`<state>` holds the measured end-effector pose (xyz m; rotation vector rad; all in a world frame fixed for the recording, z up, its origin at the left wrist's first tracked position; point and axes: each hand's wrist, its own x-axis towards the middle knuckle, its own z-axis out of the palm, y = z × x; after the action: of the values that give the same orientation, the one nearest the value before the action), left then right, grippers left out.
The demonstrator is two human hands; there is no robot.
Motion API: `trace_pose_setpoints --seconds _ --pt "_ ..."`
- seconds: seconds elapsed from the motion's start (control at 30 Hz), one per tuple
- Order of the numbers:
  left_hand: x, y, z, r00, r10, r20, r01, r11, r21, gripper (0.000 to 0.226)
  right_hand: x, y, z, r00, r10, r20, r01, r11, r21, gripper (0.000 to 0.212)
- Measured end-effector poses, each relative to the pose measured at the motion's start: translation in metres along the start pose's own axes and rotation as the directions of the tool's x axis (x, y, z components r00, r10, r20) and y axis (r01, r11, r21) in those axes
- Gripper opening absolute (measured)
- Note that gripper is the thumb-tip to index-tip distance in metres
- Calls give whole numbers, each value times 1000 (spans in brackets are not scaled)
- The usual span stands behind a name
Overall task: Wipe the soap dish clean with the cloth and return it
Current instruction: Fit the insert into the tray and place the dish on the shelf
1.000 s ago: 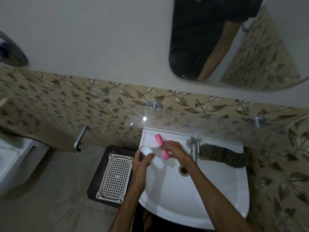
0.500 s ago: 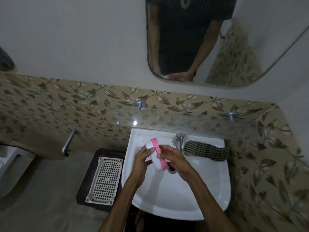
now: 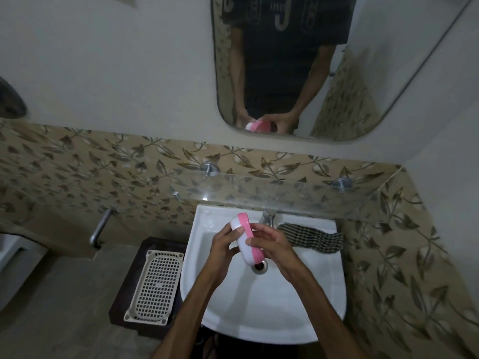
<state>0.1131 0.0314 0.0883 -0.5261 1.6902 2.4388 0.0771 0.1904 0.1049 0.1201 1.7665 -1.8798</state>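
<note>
Risk 1: dish (image 3: 246,238) slips. It's a pink-and-white two-part case, held on edge in mid-air over the sink (image 3: 261,301), roughly above the drain (image 3: 260,266). Smooth plastic, possibly wet; a loose hold drops it into the basin, and the halves could split apart.

Risk 2: halves not seated. Pink part sits against the white one; can't tell if they're fully closed. If they aren't, freeing a hand could let one half fall.

Risk 3: cloth (image 3: 312,237) is out of hand. It lies on the sink's back ledge, right of the tap (image 3: 268,217), apart from the dish. Reaching for it means going one-handed on the dish.

Grip: left hand (image 3: 221,246) wraps the white side, thumb on the face, fingers curled behind. Right hand (image 3: 270,243) curls over the pink side, fingertips on the edge. Both are closed on the dish, neither hand spread wide.

Return spot: likely the glass shelf (image 3: 285,195) above the sink, a guess.
</note>
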Motion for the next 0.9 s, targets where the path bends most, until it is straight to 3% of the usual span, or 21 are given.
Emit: trace_pose_setpoints --seconds 0.1,0.23,0.37,0.47,0.53,0.6,0.77,0.83,0.9 --pt "-4 3 4 1000 10 5 -9 999 -37 64 -4 -2 0 999 -35 -6 35 998 -45 57" --pt "-6 1 9 1000 12 2 -11 983 -183 52 -11 -6 4 990 -135 -34 124 968 -220 67" --pt "-5 9 19 998 -55 -19 41 898 -438 46 -22 -9 7 927 -373 24 324 768 -553 52" --pt "-4 16 27 996 -64 -55 29 874 -485 30 -26 -2 5 905 -424 24 336 682 -649 75" --pt "-4 21 32 996 -64 -57 20 825 -565 34 -26 2 2 920 -390 -18 300 736 -607 76" --pt "-5 25 41 996 -56 -65 4 787 -617 45 -30 3 5 905 -413 -103 310 806 -504 63" --pt "-9 29 64 1000 11 -24 -24 740 -672 34 -36 -2 15 717 -478 -508 324 873 -364 47" --pt "-9 30 70 998 21 -56 -53 751 -659 39 -35 0 12 682 -448 -578 354 894 -274 38" --pt "-8 29 70 994 63 -85 -98 859 -503 41 -32 2 6 683 -360 -635 403 911 -83 23"
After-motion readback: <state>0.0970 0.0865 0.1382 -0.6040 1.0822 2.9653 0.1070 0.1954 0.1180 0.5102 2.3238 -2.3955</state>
